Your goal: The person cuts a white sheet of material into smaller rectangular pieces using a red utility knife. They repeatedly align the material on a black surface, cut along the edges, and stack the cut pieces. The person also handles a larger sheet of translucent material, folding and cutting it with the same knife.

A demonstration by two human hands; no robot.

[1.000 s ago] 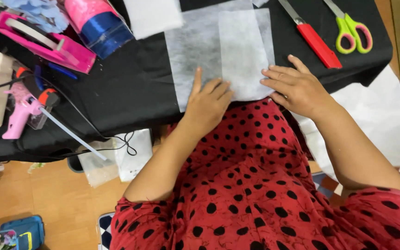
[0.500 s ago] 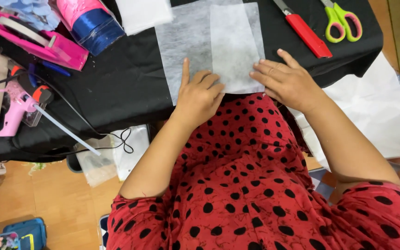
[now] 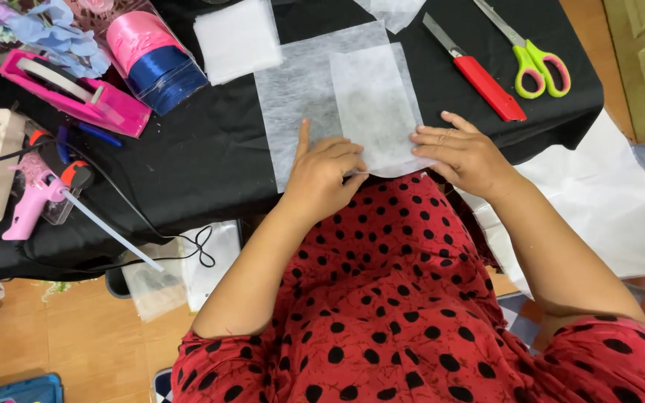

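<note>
1 head camera, looking steeply down, close over table

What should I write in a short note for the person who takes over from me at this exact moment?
Left hand: flat, pressing the near edge of the white non-woven sheets, forefinger stretched out.
Right hand: flat, fingers on the right edge of the smaller sheet.
The smaller sheet lies on top of the larger sheet, on the black table.
Nearby: red utility knife, green scissors, both untouched; pink glue gun at far left.
Done: sheets stacked and held down.
Left: no cut or glue is visible yet.
</note>
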